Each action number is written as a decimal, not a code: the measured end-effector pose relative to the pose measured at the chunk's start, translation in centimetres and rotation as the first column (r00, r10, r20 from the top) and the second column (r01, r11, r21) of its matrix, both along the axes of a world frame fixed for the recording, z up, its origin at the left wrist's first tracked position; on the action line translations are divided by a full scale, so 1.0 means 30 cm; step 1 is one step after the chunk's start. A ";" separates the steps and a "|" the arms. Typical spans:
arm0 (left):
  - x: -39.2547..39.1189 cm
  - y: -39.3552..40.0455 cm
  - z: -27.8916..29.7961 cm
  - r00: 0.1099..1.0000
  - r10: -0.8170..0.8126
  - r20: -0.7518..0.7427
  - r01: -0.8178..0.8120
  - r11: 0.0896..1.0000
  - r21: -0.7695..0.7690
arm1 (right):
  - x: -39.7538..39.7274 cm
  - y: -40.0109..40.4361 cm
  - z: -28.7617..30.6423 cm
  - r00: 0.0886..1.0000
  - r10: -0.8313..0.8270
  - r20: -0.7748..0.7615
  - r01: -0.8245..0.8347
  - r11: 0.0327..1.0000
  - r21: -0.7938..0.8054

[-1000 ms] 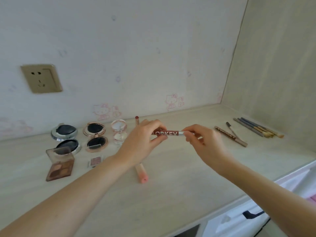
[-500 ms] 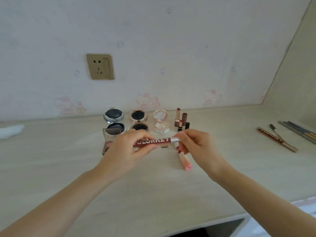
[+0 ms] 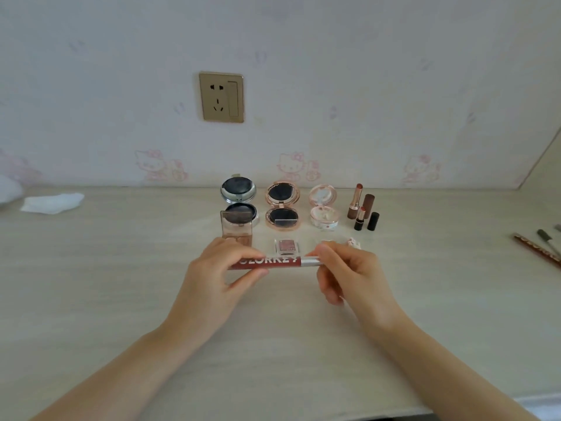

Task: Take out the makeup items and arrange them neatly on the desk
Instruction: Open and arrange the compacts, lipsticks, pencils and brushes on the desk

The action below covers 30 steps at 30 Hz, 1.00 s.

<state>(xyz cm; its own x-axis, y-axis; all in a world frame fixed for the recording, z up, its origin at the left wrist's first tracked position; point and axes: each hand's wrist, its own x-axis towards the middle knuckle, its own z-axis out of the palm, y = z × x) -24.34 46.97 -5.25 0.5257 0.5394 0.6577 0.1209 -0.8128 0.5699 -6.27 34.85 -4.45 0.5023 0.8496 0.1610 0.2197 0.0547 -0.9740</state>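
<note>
Horizontally, both hands pinch a slim, glossy maroon lip-gloss tube [image 3: 274, 262].

My left hand [image 3: 212, 275] covers the tube's [image 3: 273, 262] first letter; pencils [image 3: 540, 250] run off the right edge.

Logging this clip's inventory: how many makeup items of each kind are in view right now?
Open round compacts: 3
Rectangular palettes: 2
Lipsticks, uncapped: 2
Lip tube held by left hand and right hand: 1
Pencils at right edge: at least 2
Total: at least 10
</note>
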 end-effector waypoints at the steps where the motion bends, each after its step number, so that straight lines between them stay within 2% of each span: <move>1: -0.002 0.001 -0.003 1.000 -0.005 0.006 0.005 1.000 0.006 | 0.006 -0.002 0.002 0.998 0.025 -0.053 -0.023 0.999 0.026; 4: -0.002 0.003 -0.006 0.999 -0.034 0.016 0.033 0.998 0.046 | 0.012 -0.013 0.004 0.992 0.056 -0.109 -0.052 0.998 0.038; 7: 0.005 0.007 -0.010 0.998 -0.055 0.002 0.055 0.996 0.076 | 0.010 -0.018 0.000 1.000 0.027 0.010 -0.027 1.000 0.003; 10: 0.006 0.006 -0.010 0.996 -0.062 -0.062 0.067 0.995 0.080 | 0.012 -0.020 0.003 0.999 0.021 0.042 -0.023 0.998 0.051; 12: 0.002 0.006 -0.006 0.993 -0.083 -0.082 0.086 0.996 0.038 | 0.013 -0.020 0.004 0.999 0.029 0.028 -0.032 0.994 0.102; 16: -0.004 0.005 0.001 0.988 -0.139 -0.066 0.128 0.981 -0.148 | 0.004 -0.023 0.007 0.997 0.054 0.056 -0.063 0.985 0.160; 19: 0.000 0.004 0.007 0.989 -0.140 -0.043 0.130 0.973 -0.193 | 0.002 -0.025 0.009 0.996 0.082 0.040 -0.087 0.981 0.175; 23: 0.003 0.008 0.013 0.992 -0.123 0.008 0.121 0.964 -0.238 | 0.000 -0.030 0.011 0.993 0.115 -0.024 -0.111 0.985 0.129; 26: 0.004 0.003 0.011 0.992 -0.127 -0.003 0.123 0.969 -0.212 | -0.007 -0.032 0.010 0.989 0.128 -0.077 -0.125 0.991 0.045; 30: 0.001 -0.001 0.008 0.989 -0.146 -0.036 0.135 0.968 -0.212 | 0.000 -0.023 -0.001 0.996 0.044 0.073 -0.046 0.999 0.021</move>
